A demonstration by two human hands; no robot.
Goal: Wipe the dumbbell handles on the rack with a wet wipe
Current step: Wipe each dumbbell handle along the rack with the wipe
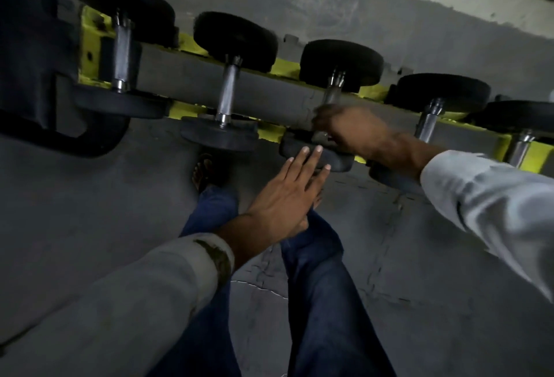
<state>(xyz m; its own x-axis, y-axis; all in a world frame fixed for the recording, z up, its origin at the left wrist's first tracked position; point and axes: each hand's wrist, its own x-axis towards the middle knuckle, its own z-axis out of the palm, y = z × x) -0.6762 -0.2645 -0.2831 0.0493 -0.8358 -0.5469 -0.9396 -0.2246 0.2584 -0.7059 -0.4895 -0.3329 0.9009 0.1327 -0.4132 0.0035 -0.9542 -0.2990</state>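
The long grey and yellow steel rack (186, 74) runs across just beyond both my hands, carrying a row of dumbbells with black round heads. I am on the middle dumbbell (341, 62) of those I can see. My right hand (350, 128) is clenched round its short steel handle (332, 92), low down near the front head, and blurred. My left hand (284, 199) is released, fingers straight and together, with the tips at the edge of that dumbbell's near head; whether they touch it I cannot tell. The wet wipe I cannot make out. I judge it is under my right palm against the steel.

So the step in hand is the rubbing of this handle. The upper part above my right fist is bare, so the next move calls for sliding the grip up it, then shifting over to a neighbouring handle.

Around me, the grey concrete floor (90, 211) lies under my left hand, with my blue-jeaned legs (314, 286) below it. A black frame (30, 47) stands far beyond my left hand. The second handle (226, 89) is left of my left hand, and the fourth handle (427, 125) is just past my right wrist. My own right forearm lies across that fourth dumbbell's front head, so it is in the way of reaching that one.
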